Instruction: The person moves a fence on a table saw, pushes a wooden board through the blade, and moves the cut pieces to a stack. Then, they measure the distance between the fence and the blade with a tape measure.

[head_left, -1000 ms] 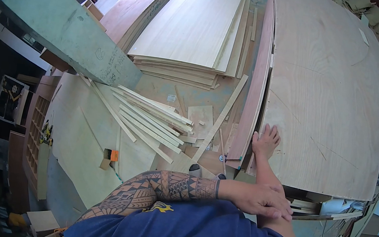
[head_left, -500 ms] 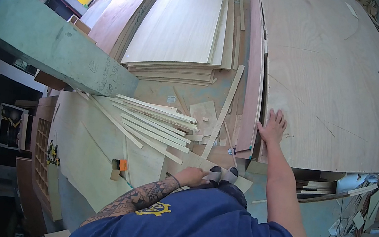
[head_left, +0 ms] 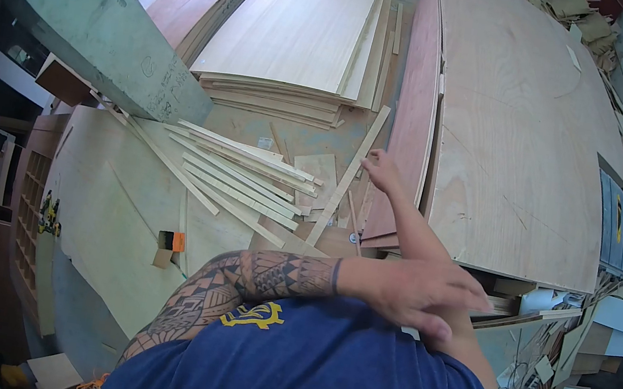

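Note:
My left hand [head_left: 425, 296], at the end of a tattooed forearm, reaches across my body and overlaps my right arm near the elbow. Its fingers are stretched out, with nothing in them. My right hand [head_left: 383, 171] is raised with loosely bent fingers. In this view its fingertips overlap a long wooden strip [head_left: 347, 176], and nothing shows in its grasp. Close to its right is a tall stack of sheets with reddish edges, topped by a large plywood sheet [head_left: 520, 145]. Several pale wooden strips [head_left: 238, 171] lie fanned out to the left of the hands.
Behind the strips lies a stack of pale panels [head_left: 293, 23]. A green concrete pillar [head_left: 119, 29] juts in from the left. Lower left are a broad pale sheet [head_left: 108, 204], a small orange-and-black object [head_left: 173, 241] and a wooden compartment rack [head_left: 31, 209]. Offcuts [head_left: 551, 315] clutter the right.
My right hand has lifted off the plywood sheet and moved left, its fingers now bent. My left hand has swung up and right from near my feet to across my right arm. The view has shifted.

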Tool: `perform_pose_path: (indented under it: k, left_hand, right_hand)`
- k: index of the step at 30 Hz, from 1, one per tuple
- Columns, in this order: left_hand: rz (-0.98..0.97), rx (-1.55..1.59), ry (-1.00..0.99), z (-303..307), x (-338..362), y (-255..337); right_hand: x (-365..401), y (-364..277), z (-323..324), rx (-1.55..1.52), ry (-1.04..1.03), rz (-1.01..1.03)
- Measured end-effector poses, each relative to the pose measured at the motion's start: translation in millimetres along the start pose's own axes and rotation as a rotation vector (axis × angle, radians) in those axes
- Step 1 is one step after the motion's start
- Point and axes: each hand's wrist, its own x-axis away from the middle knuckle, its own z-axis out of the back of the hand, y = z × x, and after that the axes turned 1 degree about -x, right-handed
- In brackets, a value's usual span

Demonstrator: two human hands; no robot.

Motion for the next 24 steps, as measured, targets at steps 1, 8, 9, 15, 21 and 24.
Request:
perform_pose_path:
  k: [1, 8, 9, 15, 21, 24]
  left_hand:
    - [-0.070, 0.097, -0.161, -11.6, -8.8, 7.7]
    - [-0.102, 0.475, -0.380, -25.5, 14.3, 2.8]
    - [-0.105, 0.482, -0.380, -26.2, 17.2, 2.1]
    - [-0.096, 0.589, -0.394, -25.4, 30.8, 3.0]
    - [0.618, -0.152, -0.377, 15.2, 96.4, -45.2]
    - [0.803, -0.701, -0.214, 15.7, 222.6, -129.9]
  right_hand:
    - [-0.4, -9.0, -14.2, -0.121, -0.182, -0.034]
    - [73.5, 1.1, -62.4, -0.133, -0.539, -0.390]
    - [93.3, -6.4, -57.8, -0.150, -0.546, -0.600]
    - [139.4, 119.7, -90.7, 0.262, -0.836, -0.491]
    - [245.4, 139.4, -60.1, -0.044, -0.353, -0.280]
    - [284.9, 176.9, -44.0, -0.147, -0.304, -0.659]
